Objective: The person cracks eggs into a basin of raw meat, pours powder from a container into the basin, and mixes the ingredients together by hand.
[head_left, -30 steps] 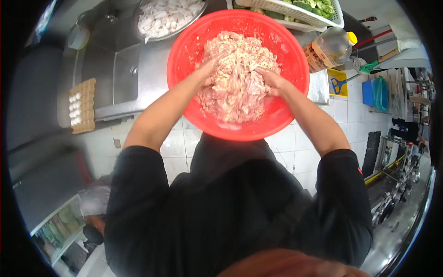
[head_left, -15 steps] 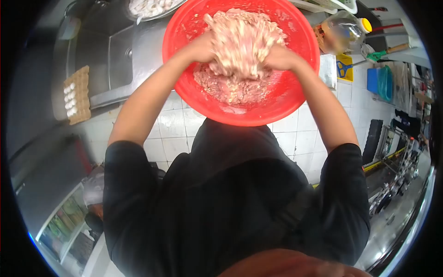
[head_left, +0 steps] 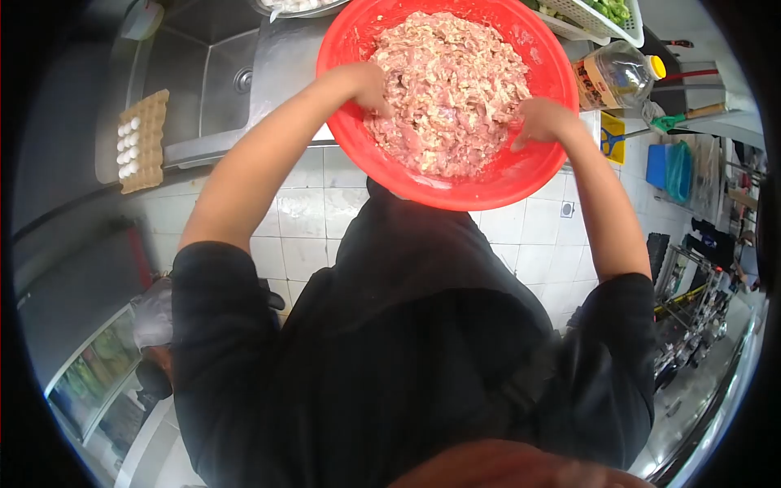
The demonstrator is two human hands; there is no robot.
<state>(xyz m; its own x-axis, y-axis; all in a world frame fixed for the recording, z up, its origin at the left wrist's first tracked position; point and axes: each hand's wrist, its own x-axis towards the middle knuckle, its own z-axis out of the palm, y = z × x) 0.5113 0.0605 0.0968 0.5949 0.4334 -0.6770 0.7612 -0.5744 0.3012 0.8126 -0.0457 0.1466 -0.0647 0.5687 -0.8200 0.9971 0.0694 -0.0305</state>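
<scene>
A large red plastic basin (head_left: 455, 198) holds a thick mass of pale pink minced meat mixture (head_left: 451, 89) with yellowish bits. My left hand (head_left: 370, 84) reaches over the basin's left side, fingers stretched down at the edge of the mince and their tips partly hidden. On the opposite side, my right hand (head_left: 543, 122) is against the mince's right edge with its fingers apart. Neither hand has a lump of mince lifted in it.
A steel sink (head_left: 232, 85) and an egg tray (head_left: 146, 142) with several white eggs are at left. Behind the basin are a bowl (head_left: 321, 10) of pale food and a white basket (head_left: 606, 23) of green vegetables. A yellow-capped bottle (head_left: 626, 75) stands at right.
The mince, raised and blurred between both hands before, now lies down in the basin. My hands have moved apart to its two sides. The view has shifted slightly.
</scene>
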